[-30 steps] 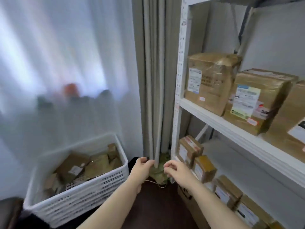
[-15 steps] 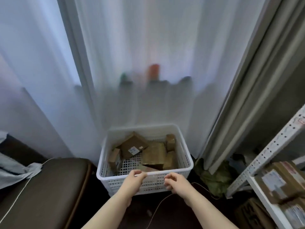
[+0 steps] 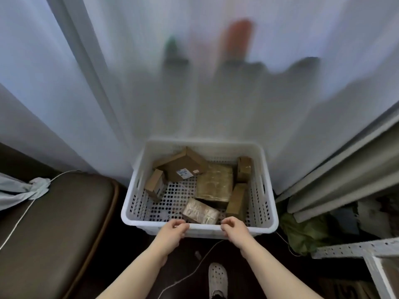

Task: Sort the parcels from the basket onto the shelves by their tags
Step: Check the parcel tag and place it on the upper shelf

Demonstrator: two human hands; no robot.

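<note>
Parcels [image 3: 213, 180] are seen lying loose in the white basket [image 3: 268, 203], which stands on the floor at the middle of the view, against a sheer curtain [image 3: 129, 83]. Six can be counted. A large labelled box [image 3: 183, 167] is tilted at 11 o'clock in the basket and a small box [image 3: 154, 186] is leaned at 9 o'clock. A tape-wrapped flat parcel [image 3: 216, 190] lies near the centre, with a short box [image 3: 244, 169] at 1 o'clock and an upright box [image 3: 236, 201] at 4 o'clock. A pale shiny parcel [image 3: 200, 211] lies at 6 o'clock.

The left hand [image 3: 173, 228] and the right hand [image 3: 234, 229] are held side by side over the near rim, with a gap between them. The fingers of both are loosely curled and nothing is held. Whether the rim is touched cannot be told.

The step in hand is judged to be the reach for a parcel, since none has been lifted out. The pale shiny parcel lies nearest, just beyond the fingertips and between the two hands.

For the next move, one parcel would need to be grasped and turned until its tag can be read. Only the label on the large labelled box faces up, and its print is too small to make out. The parcel would then have to be carried to the shelf frame [image 3: 356, 248], seen at 4 o'clock in the view. A white cable [image 3: 194, 270] on the floor at 6 o'clock is judged worth avoiding underfoot.
</note>
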